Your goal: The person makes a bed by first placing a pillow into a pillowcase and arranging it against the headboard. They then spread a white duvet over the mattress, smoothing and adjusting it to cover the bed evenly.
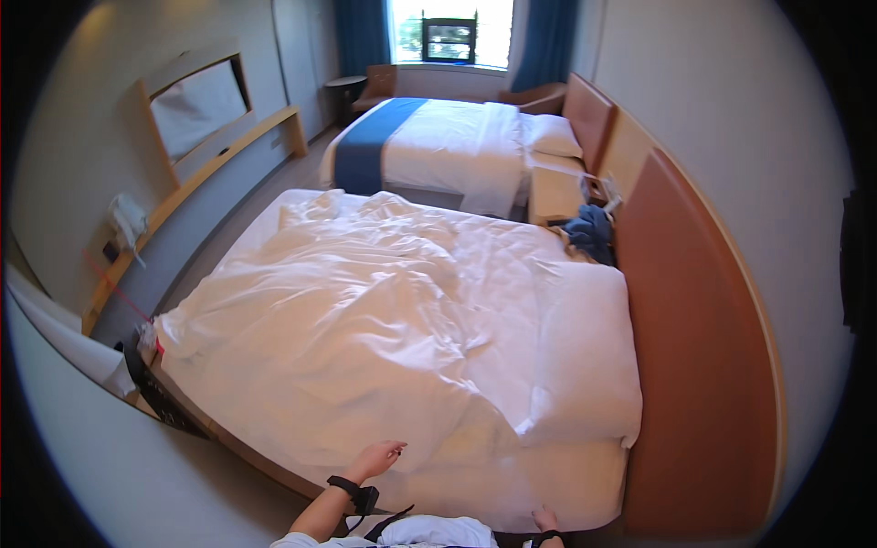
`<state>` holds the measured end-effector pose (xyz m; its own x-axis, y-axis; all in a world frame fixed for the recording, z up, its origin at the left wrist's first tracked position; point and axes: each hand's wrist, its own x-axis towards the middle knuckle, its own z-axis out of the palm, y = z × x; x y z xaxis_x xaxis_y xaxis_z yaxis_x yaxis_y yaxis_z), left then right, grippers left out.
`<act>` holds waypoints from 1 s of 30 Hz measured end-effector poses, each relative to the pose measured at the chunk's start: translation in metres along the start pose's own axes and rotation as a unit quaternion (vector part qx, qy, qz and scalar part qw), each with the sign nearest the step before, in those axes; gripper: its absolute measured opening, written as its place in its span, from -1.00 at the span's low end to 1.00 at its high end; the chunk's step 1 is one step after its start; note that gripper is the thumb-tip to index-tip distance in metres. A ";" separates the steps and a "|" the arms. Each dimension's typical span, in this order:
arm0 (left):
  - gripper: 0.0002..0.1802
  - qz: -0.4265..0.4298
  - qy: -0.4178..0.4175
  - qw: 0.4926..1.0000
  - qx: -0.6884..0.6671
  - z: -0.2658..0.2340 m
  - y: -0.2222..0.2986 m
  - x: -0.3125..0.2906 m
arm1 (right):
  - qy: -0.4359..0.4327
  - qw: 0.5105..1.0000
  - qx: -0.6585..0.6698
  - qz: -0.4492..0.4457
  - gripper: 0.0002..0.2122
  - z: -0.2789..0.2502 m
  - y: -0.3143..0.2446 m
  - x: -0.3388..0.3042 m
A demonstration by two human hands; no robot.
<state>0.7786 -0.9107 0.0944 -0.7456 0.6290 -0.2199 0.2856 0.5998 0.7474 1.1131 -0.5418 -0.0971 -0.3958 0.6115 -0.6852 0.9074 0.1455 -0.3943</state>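
My left hand (376,459) is over the near side of the bed, its fingers loosely stretched and nothing visible in them. Beneath and beyond it spreads a rumpled white duvet (338,301), bunched in folds toward the far left. My right hand (546,520) is low in the picture by the bed's near edge, close to the white sheet (566,475); its fingers point away from me and look apart. A white pillow (585,352) lies on the right part of the bed, against the headboard side. Both wrists wear black bands.
A brown headboard (703,356) lines the right wall. Beyond stands a second bed with a blue runner (370,146). Between the beds, dark blue clothing (589,230) lies by a nightstand (555,194). A wooden ledge (196,187) runs along the left wall; a dark chair (151,384) stands at the bed's foot.
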 end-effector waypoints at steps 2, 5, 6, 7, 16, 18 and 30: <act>-0.70 0.000 0.061 0.998 -0.018 -0.016 -0.022 -0.013 | -0.010 0.997 -0.060 -0.045 -0.43 0.007 -0.032 -0.003; -0.68 -0.017 0.125 0.992 0.018 -0.031 -0.075 -0.040 | -0.047 0.988 -0.113 -0.095 -0.40 0.019 -0.099 -0.032; -0.66 -0.024 0.141 0.989 0.045 -0.034 -0.088 -0.051 | -0.054 0.986 -0.131 -0.094 -0.38 0.017 -0.130 -0.049; -0.62 -0.053 0.146 0.986 0.055 -0.036 -0.094 -0.058 | -0.049 0.984 -0.138 -0.096 -0.36 0.015 -0.151 -0.058; -0.32 -0.214 0.174 0.956 0.103 -0.054 -0.126 -0.090 | 0.098 0.857 -0.168 -0.477 -0.19 0.016 -0.327 -0.083; -0.32 -0.238 0.156 0.954 0.090 -0.054 -0.121 -0.093 | 0.073 0.840 -0.168 -0.511 -0.17 0.031 -0.373 -0.093; -0.34 -0.316 0.132 0.935 0.090 -0.091 -0.171 -0.132 | -0.145 0.825 -0.242 -0.489 -0.18 0.171 -0.335 -0.096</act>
<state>0.7732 -1.1408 0.0529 -0.9156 -0.0098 -0.4020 -0.1840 0.8990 0.3973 0.8225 -0.7826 -0.0041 -0.9260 -0.1853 -0.3289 0.0554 0.7952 -0.6038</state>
